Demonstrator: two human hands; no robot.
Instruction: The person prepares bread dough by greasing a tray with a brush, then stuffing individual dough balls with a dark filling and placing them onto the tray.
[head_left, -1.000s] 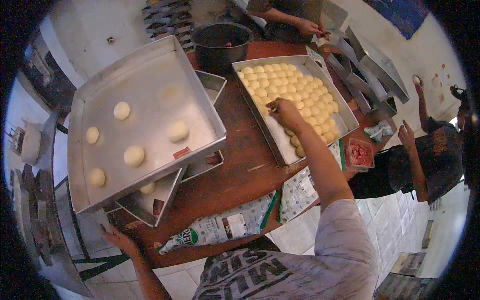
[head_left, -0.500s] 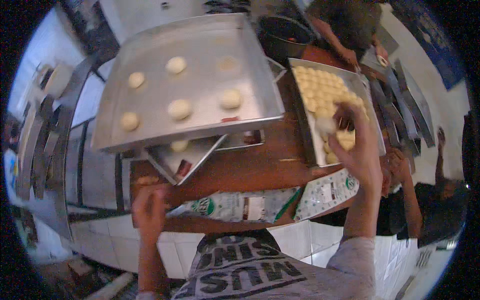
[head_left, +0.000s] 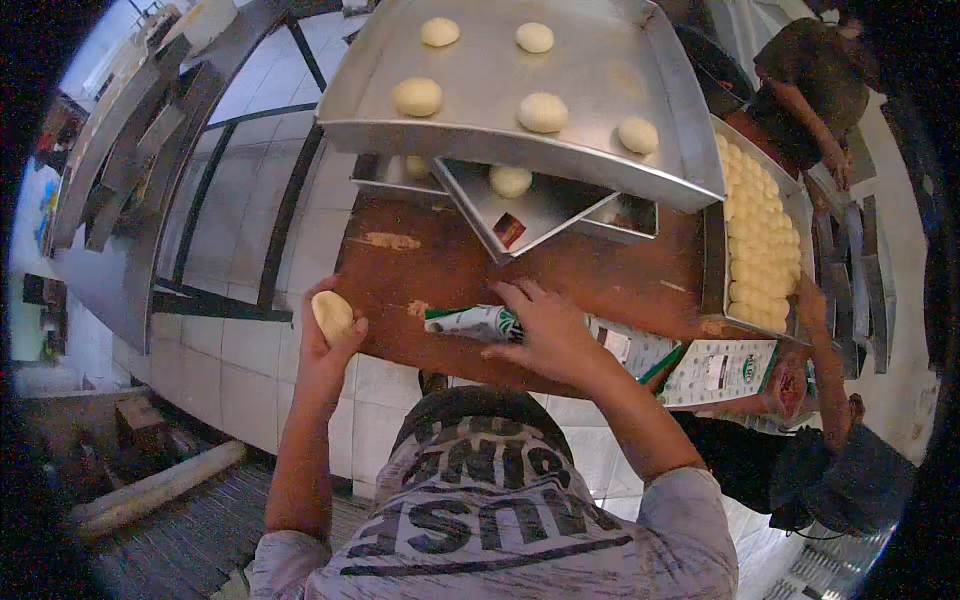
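My left hand (head_left: 325,345) grips a pale dough piece (head_left: 333,317) beside the near edge of the wooden table (head_left: 385,275). My right hand (head_left: 540,330), fingers spread, is over a long white-and-green package (head_left: 465,320); whether it touches it I cannot tell. Above them, a large metal tray (head_left: 590,70) bearing several separated dough balls (head_left: 542,111) rests askew on other metal trays (head_left: 510,235), where another dough ball (head_left: 510,182) shows. At the right stands a tray full of close-packed yellow dough pieces (head_left: 755,220).
Two co-workers (head_left: 810,90) (head_left: 840,470) are at the table's right, one with a hand near the packed tray. A tub of reddish food (head_left: 785,385) sits by another package (head_left: 715,372). Metal trays are stacked at far left (head_left: 135,150) and right (head_left: 865,280). A dark pot (head_left: 705,65) stands behind.
My right hand has left the packed dough tray and moved left to the package. My left hand now shows a dough piece in its grip. The view has swung leftward and down.
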